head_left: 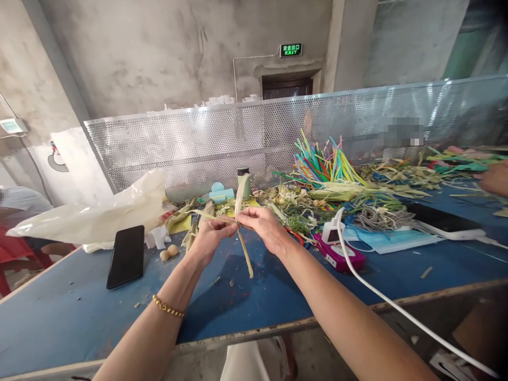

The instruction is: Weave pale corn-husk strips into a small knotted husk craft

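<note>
Pale dry husk strips (245, 253) cross between my two hands above the blue table. My left hand (211, 235) pinches them from the left, thumb pointing inward. From the right, my right hand (260, 225) grips the same strips close to the crossing, its fingertips almost meeting my left thumb. One strip end stands upright, another hangs down, and a third sticks out to the left. Exactly how the strips are folded between the fingers is hidden. Behind my hands stands a green bottle (244, 185) with a dark cap, beside a light blue object (221, 194).
A black phone (126, 256) and small wooden balls (169, 253) lie left, near a plastic bag (103, 214). Right are colourful pipe cleaners (323, 161), husks, grey cord (383, 218), a purple box (340, 254) with a charger, a white cable (381, 301) and another person's hand (494, 179).
</note>
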Tool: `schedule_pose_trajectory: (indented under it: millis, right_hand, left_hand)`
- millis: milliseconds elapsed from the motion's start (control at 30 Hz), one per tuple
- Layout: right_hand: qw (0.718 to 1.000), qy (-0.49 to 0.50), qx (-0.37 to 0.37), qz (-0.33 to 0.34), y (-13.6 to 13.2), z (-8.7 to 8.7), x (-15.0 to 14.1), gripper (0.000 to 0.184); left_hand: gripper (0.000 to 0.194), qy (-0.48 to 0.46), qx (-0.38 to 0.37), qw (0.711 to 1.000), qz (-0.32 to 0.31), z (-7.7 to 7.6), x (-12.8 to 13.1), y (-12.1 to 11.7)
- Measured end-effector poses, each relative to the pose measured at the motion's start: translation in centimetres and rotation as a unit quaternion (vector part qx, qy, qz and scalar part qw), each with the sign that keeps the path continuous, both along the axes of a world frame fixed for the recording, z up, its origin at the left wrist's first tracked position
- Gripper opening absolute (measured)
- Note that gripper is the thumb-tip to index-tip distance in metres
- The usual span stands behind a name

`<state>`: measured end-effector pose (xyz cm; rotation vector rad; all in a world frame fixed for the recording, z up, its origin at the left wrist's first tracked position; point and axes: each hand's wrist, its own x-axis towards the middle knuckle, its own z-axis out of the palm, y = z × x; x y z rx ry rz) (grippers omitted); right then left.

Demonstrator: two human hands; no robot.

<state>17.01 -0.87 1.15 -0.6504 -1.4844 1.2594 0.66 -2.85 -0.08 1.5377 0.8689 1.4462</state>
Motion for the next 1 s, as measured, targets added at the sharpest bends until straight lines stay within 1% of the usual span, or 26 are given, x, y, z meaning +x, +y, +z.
schedule_pose_trajectory:
  millis: [133,300,367,433,500,600,667,767,833,900,967,1000]
  right_hand:
    - [1.0,0.003,-0.007,-0.018,0.3,-0.5,-0.4,0.03]
    - [0.999,-0.01,0.025,-0.042,0.7,-1.6,-1.5,0.032]
    - [0.998,-0.01,0.038,-0.046,0.9,-1.9,-1.9,0.032]
    - [0.998,-0.009,0.037,-0.048,1.0,-2.0,-2.0,0.031]
    - [0.999,-0.017,0.017,-0.042,0.9,-1.9,-1.9,0.03]
    - [0.999,-0.039,-0.018,-0.009,0.7,-1.7,-1.4,0.031]
    - [0.998,-0.053,-0.022,0.005,0.6,-1.5,-1.0,0.032]
    - [0.996,-0.093,0.009,-0.004,0.7,-1.3,-0.3,0.032]
    - [0.989,-0.133,0.054,-0.019,0.9,-1.1,0.0,0.03]
    - [0.979,-0.165,0.116,-0.034,1.1,-1.0,0.3,0.027]
    - [0.969,-0.177,0.166,-0.037,1.3,-0.9,0.6,0.025]
    - [0.967,-0.179,0.177,-0.033,1.3,-0.8,0.7,0.024]
  left_hand:
    - [0.024,0.021,0.0,1.0,-0.011,-0.1,-0.2,0.0]
    - [0.023,-0.024,-0.012,0.998,-0.048,-0.2,-0.1,0.0]
    - [0.025,-0.033,-0.016,0.998,-0.056,-0.2,0.0,0.0]
    - [0.028,-0.031,-0.021,0.998,-0.053,-0.2,0.1,0.1]
    - [0.03,-0.031,-0.026,0.998,-0.042,-0.3,0.0,0.3]
    - [0.03,-0.043,-0.019,0.999,-0.02,-0.4,-0.3,0.6]
    - [0.028,-0.043,-0.01,0.999,-0.011,-0.5,-0.5,0.7]
    - [0.026,-0.02,-0.002,1.0,-0.009,-0.5,-0.7,0.8]
    - [0.025,-0.006,-0.005,1.0,-0.012,-0.4,-0.8,0.7]
    - [0.026,-0.001,-0.013,1.0,-0.017,-0.3,-0.8,0.7]
    - [0.027,-0.007,-0.02,0.999,-0.027,-0.2,-0.8,0.6]
    - [0.028,-0.013,-0.021,0.999,-0.032,-0.2,-0.8,0.6]
